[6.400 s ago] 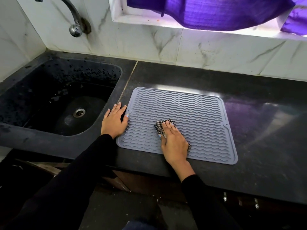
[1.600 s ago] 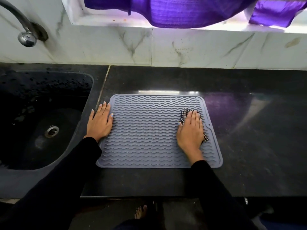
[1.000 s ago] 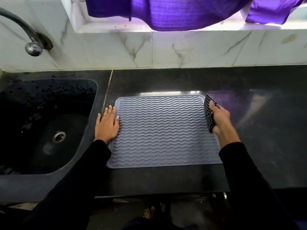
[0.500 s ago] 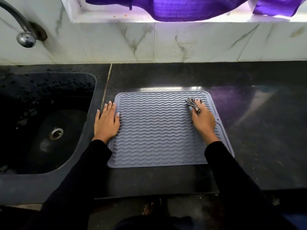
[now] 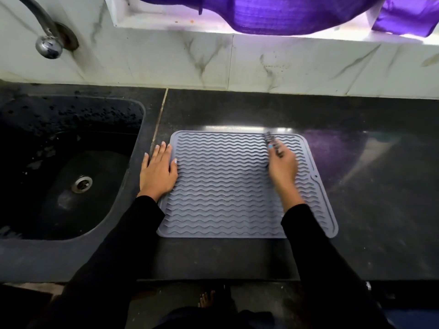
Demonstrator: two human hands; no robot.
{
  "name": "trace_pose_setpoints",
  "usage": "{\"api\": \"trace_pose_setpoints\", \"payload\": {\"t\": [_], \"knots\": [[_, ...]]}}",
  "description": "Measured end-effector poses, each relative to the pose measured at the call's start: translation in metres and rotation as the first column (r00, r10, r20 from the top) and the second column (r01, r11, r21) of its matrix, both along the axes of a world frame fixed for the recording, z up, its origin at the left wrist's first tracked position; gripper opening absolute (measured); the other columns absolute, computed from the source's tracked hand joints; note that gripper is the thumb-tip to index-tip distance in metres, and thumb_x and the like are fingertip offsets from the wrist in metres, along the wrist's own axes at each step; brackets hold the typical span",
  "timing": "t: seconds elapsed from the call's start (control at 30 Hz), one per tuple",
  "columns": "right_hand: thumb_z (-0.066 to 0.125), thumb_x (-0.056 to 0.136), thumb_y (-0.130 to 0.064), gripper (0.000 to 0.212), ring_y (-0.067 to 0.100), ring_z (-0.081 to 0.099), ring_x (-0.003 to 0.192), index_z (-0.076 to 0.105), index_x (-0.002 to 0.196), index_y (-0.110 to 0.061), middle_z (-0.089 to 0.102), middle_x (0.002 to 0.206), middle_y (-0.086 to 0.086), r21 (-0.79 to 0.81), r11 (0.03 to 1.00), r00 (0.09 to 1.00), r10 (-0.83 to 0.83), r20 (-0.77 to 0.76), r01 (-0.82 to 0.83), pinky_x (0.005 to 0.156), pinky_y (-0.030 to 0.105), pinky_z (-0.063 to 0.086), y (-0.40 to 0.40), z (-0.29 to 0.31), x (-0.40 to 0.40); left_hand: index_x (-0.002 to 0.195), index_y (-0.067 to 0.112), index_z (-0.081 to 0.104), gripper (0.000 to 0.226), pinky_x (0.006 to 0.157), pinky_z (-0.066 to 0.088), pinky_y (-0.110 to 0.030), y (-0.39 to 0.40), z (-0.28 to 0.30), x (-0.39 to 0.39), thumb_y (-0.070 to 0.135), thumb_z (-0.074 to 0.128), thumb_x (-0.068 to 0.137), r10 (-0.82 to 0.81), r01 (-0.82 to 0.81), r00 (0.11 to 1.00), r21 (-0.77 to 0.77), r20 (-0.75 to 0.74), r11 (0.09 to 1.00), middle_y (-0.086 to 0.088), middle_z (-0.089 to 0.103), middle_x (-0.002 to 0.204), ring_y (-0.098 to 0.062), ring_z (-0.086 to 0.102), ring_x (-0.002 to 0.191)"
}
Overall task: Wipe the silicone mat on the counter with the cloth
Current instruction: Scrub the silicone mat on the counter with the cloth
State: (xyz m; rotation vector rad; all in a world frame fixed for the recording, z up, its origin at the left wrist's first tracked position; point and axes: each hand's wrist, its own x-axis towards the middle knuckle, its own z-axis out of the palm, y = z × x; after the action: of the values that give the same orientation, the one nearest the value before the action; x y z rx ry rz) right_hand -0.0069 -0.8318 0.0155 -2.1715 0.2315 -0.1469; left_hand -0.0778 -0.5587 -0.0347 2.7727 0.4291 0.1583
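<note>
A grey silicone mat (image 5: 225,186) with wavy ridges lies flat on the dark tabletop (image 5: 368,186), just right of the black sink (image 5: 71,162). The left hand (image 5: 158,172) lies flat with straight fingers pressed on the mat's left edge, partly on the mat and partly on the tabletop beside it. The right hand (image 5: 282,165) is over the far right part of the mat, blurred, its fingers curled round a bunched checked cloth (image 5: 273,144) that sticks out past the fingertips toward the mat's far edge. Whether the cloth touches the mat there is hard to tell. Both arms wear black sleeves. A metal tap (image 5: 46,41) hangs over the sink at far left, and purple fabric (image 5: 285,13) drapes across the window ledge above the marble wall.
</note>
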Motion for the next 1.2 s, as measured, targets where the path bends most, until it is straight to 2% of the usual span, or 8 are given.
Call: {"api": "trace_pose_setpoints", "payload": {"t": [0.07, 0.13, 0.4, 0.57, 0.7, 0.83, 0.97, 1.2], "knots": [[0.040, 0.097, -0.035, 0.041, 0.016, 0.057, 0.105, 0.046, 0.134, -0.018, 0.059, 0.124, 0.002, -0.413, 0.889, 0.975, 0.221, 0.017, -0.195, 0.083, 0.027, 0.047, 0.021, -0.021, -0.018, 0.148, 0.015, 0.018, 0.053, 0.118, 0.001, -0.041, 0.000, 0.000, 0.000, 0.032, 0.025, 0.099, 0.000, 0.000, 1.000, 0.005, -0.001, 1.000, -0.002, 0.015, 0.157, -0.015, 0.008, 0.145], [0.030, 0.098, -0.039, 0.056, 0.020, 0.022, 0.141, 0.022, 0.147, -0.011, 0.024, 0.153, 0.008, -0.677, 0.704, 0.948, 0.318, 0.028, -0.216, 0.117, 0.034, 0.018, 0.029, -0.044, -0.023, 0.148, 0.015, 0.018, 0.052, 0.118, 0.001, -0.040, 0.001, -0.001, 0.001, 0.032, 0.024, 0.099, -0.001, 0.001, 1.000, 0.014, -0.003, 1.000, -0.002, 0.015, 0.157, -0.015, 0.008, 0.145], [0.032, 0.099, -0.038, 0.058, 0.016, 0.015, 0.143, 0.017, 0.148, -0.012, 0.017, 0.156, 0.005, -0.654, 0.691, 0.926, 0.375, -0.042, -0.310, 0.117, 0.031, 0.012, 0.020, -0.040, -0.011, 0.148, 0.016, 0.018, 0.052, 0.117, 0.000, -0.040, 0.000, -0.003, 0.002, 0.033, 0.025, 0.099, 0.005, -0.005, 1.000, 0.014, 0.008, 1.000, -0.001, 0.014, 0.157, -0.014, 0.007, 0.145], [0.045, 0.097, -0.027, 0.034, 0.014, 0.054, 0.092, 0.053, 0.129, -0.019, 0.061, 0.096, -0.006, 0.045, 0.979, 0.976, 0.200, -0.084, -0.197, 0.073, 0.024, 0.045, 0.006, -0.015, 0.006, 0.148, 0.016, 0.018, 0.053, 0.118, 0.000, -0.040, 0.000, -0.001, 0.001, 0.033, 0.025, 0.099, 0.001, -0.001, 1.000, 0.010, -0.008, 1.000, -0.001, 0.014, 0.157, -0.014, 0.007, 0.145], [0.042, 0.098, -0.021, 0.025, 0.013, 0.055, 0.071, 0.061, 0.103, -0.005, 0.062, 0.085, 0.004, 0.591, 0.805, 0.978, 0.075, -0.194, 0.056, 0.059, 0.021, 0.045, -0.005, 0.008, 0.014, 0.148, 0.015, 0.018, 0.053, 0.118, 0.000, -0.041, 0.000, 0.000, 0.000, 0.033, 0.025, 0.099, -0.004, 0.004, 1.000, 0.000, -0.009, 1.000, -0.002, 0.014, 0.157, -0.015, 0.007, 0.145], [0.040, 0.098, -0.025, 0.035, 0.014, 0.059, 0.080, 0.050, 0.131, -0.017, 0.064, 0.096, 0.005, 0.109, 0.956, 0.956, 0.283, -0.080, -0.274, 0.059, 0.017, 0.043, 0.030, 0.004, -0.022, 0.148, 0.015, 0.018, 0.053, 0.118, 0.001, -0.041, 0.001, -0.001, 0.000, 0.033, 0.025, 0.099, -0.002, 0.002, 1.000, 0.000, -0.003, 1.000, -0.002, 0.014, 0.157, -0.015, 0.007, 0.145], [0.023, 0.100, -0.038, 0.057, 0.019, 0.007, 0.145, 0.012, 0.148, -0.011, 0.010, 0.156, 0.006, -0.660, 0.653, 0.888, 0.458, -0.049, -0.373, 0.118, 0.033, 0.006, 0.054, -0.038, -0.049, 0.148, 0.015, 0.018, 0.053, 0.118, 0.001, -0.041, 0.002, -0.004, 0.001, 0.034, 0.024, 0.099, -0.004, 0.004, 1.000, 0.012, -0.003, 1.000, -0.001, 0.014, 0.157, -0.014, 0.007, 0.145], [0.028, 0.099, -0.040, 0.059, 0.012, 0.006, 0.144, 0.011, 0.149, -0.014, 0.010, 0.157, 0.002, -0.671, 0.624, 0.876, 0.477, -0.079, -0.400, 0.114, 0.025, 0.000, 0.050, -0.037, -0.038, 0.149, 0.015, 0.016, 0.054, 0.117, -0.001, -0.040, 0.003, -0.006, 0.002, 0.034, 0.023, 0.099, -0.001, 0.001, 1.000, 0.023, -0.001, 1.000, -0.001, 0.013, 0.157, -0.014, 0.006, 0.145]]}}
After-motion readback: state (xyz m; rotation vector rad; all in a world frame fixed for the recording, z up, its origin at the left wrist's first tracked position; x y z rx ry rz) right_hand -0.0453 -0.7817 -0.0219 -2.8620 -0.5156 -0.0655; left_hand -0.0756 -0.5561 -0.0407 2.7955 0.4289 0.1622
